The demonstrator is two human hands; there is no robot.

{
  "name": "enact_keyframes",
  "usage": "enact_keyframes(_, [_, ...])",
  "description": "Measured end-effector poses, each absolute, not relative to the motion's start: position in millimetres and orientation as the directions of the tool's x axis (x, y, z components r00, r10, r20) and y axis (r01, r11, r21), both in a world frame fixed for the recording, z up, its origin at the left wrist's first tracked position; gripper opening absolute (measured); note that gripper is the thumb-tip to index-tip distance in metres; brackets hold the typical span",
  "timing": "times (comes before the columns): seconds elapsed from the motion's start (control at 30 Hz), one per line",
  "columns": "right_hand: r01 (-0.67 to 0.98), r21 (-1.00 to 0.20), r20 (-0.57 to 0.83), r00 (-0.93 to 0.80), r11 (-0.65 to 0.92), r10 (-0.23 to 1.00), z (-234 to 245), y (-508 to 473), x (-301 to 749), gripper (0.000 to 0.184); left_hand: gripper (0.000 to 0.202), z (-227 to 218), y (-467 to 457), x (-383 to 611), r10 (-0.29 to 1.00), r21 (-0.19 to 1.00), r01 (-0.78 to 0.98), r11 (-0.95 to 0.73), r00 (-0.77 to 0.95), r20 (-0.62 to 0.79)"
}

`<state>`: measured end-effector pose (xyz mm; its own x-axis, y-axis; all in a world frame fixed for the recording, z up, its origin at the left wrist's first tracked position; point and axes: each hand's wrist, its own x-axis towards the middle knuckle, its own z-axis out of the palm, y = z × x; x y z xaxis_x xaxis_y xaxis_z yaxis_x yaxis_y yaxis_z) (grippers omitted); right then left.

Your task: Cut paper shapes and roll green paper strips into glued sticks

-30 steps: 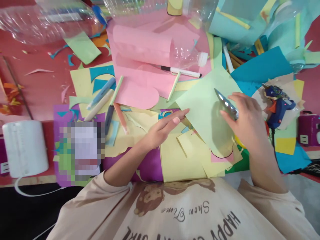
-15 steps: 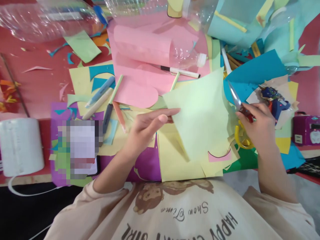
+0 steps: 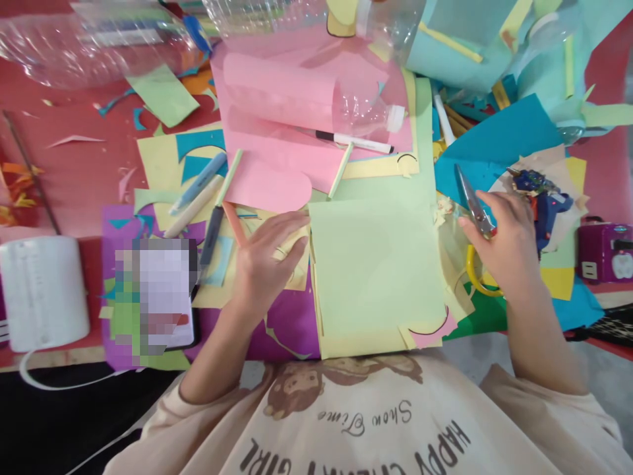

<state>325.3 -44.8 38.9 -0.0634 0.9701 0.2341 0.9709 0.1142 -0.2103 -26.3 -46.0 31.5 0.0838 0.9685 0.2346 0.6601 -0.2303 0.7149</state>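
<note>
A pale green paper sheet [image 3: 378, 264] lies flat on a yellow sheet [image 3: 361, 344] in front of me. My left hand [image 3: 270, 260] is open at the green sheet's left edge, fingers stretched out and thumb apart. My right hand [image 3: 512, 247] has its thumb and fingers around the scissors [image 3: 472, 198], near their pivot. The silver blades point away from me over a blue paper piece [image 3: 504, 145]; the scissors' handles are mostly hidden by the hand. A yellow loop [image 3: 472, 274] shows below that thumb.
A bottle wrapped in pink paper [image 3: 281, 92] lies ahead, with a black-and-white pen [image 3: 366, 142] before it. Markers [image 3: 212, 241] and a phone [image 3: 195, 330] are at left, near a white cylinder [image 3: 44, 293]. A purple box [image 3: 606, 251] stands far right.
The green sheet has come down from a tilted position to lie flat, and my left hand has let go and drawn back left. The scissors' blades have turned slightly in my right hand.
</note>
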Motion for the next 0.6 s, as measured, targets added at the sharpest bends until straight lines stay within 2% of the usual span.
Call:
enact_keyframes(0.03, [0.961,-0.234,0.235,-0.094,0.15,0.968,40,-43,320,0.044,0.019,32,-47,-29,0.947,0.67,0.691,-0.272,0.068,0.314])
enact_keyframes(0.1, [0.932,-0.291,0.207,-0.158,0.215,0.965,40,-40,308,0.04,0.015,32,-48,-33,0.924,0.629,0.725,-0.282,0.027,0.383])
enact_keyframes(0.23, [0.859,-0.385,0.15,-0.302,0.337,0.942,40,-31,280,0.034,0.013,34,-48,-33,0.941,0.658,0.705,-0.264,0.038,0.336])
enact_keyframes(0.4, [0.824,-0.342,0.087,-0.451,0.452,0.888,38,-14,255,0.039,0.013,36,-39,-24,0.945,0.675,0.666,-0.316,0.153,0.29])
enact_keyframes(0.6, [0.852,-0.334,0.094,-0.395,0.403,0.914,28,-3,252,0.034,0.018,31,-23,-15,0.94,0.682,0.647,-0.342,0.238,0.246])
